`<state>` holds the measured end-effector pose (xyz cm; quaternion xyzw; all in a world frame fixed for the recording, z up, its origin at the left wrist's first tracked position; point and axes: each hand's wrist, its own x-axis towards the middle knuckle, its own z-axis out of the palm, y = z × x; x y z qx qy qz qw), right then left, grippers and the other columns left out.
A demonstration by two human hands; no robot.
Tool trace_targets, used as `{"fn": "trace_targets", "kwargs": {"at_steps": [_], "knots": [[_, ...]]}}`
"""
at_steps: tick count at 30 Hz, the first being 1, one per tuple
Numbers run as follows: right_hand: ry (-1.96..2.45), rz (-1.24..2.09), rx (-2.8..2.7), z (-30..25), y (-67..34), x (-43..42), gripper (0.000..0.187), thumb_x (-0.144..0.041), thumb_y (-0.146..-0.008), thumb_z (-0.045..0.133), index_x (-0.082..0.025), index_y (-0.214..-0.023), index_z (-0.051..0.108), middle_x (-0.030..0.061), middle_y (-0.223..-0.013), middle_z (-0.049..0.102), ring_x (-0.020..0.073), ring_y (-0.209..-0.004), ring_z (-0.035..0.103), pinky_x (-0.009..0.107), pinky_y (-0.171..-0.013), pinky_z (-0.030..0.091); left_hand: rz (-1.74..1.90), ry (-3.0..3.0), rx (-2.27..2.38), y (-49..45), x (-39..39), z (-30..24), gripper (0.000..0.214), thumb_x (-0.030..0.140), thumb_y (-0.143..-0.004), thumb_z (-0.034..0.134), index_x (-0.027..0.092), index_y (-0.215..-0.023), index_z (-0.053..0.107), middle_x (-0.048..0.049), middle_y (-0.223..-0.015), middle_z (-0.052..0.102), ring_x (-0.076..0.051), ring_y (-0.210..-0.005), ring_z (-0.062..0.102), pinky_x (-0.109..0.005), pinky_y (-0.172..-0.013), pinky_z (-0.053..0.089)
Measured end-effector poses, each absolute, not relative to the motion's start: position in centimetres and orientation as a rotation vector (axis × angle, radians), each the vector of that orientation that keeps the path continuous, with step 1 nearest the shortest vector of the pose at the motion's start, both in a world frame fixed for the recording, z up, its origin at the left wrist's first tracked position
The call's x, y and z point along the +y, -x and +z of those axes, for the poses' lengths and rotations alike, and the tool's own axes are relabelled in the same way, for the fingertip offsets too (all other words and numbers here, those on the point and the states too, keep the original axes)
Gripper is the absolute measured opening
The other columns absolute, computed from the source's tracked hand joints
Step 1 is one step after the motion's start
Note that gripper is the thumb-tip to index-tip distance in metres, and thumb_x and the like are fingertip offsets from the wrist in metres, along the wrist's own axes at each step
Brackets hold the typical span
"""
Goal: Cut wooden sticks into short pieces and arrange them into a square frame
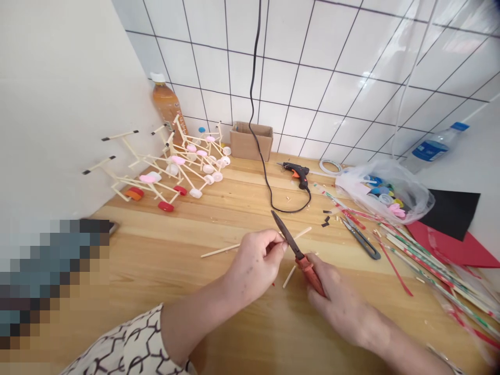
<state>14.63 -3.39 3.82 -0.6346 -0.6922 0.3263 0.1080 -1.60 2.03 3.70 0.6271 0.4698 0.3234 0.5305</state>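
Note:
My left hand [260, 260] pinches a thin wooden stick [303, 233] between thumb and fingertips. In my right hand [336, 297] is a knife [287, 234] with a red-orange handle and a dark blade, its blade pointing up and away. The blade crosses the stick right beside my left fingertips; whether it cuts in, I cannot tell. Left of my left hand a length of stick [220, 250] shows; the hand hides whether it belongs to the pinched one. A short stick piece [289, 277] lies on the table between my hands.
Several stick-built models with bottle-cap wheels [175, 161] stand at back left before a tea bottle [167, 104]. Behind are a cardboard box [251, 141] and a corded glue gun [297, 173]. Rightward lie thread snips [360, 238], a bag of caps [385, 192] and wrapped sticks [433, 265].

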Motion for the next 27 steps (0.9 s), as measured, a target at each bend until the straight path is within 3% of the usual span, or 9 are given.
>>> {"fn": "trace_targets", "kwargs": {"at_steps": [7,19,27], "knots": [[1.915,0.959,-2.066,3.2,-14.7,-2.4,0.023,-0.003,-0.059,0.041,-0.022,-0.069,0.032,-0.0038,-0.064,0.043,0.0127,-0.058,0.039,0.024,-0.054,0.030,0.790,-1.518,1.155,1.6,2.5,3.0,0.025,0.025,-0.078,0.046,0.016,-0.054,0.045,0.0062,-0.047,0.035,-0.007,-0.043,0.029,-0.020,-0.042,0.023],[1.973,1.042,-2.041,3.3,-14.7,-1.6,0.022,-0.005,-0.057,0.042,-0.021,-0.068,0.033,-0.0034,-0.064,0.041,0.0126,-0.060,0.037,0.025,-0.054,0.026,0.752,-1.581,1.239,1.4,2.8,3.0,0.025,0.019,-0.079,0.046,0.016,-0.055,0.044,0.0067,-0.045,0.034,-0.007,-0.042,0.030,-0.020,-0.043,0.023],[1.977,1.263,-1.922,3.2,-15.5,-2.9,0.022,-0.004,-0.055,0.042,-0.020,-0.065,0.030,-0.0049,-0.063,0.036,0.0105,-0.059,0.033,0.025,-0.054,0.026,0.704,-1.868,1.224,0.7,1.7,1.7,0.020,0.011,-0.081,0.041,0.016,-0.063,0.048,0.0041,-0.051,0.045,-0.009,-0.046,0.039,-0.021,-0.050,0.029]]}}
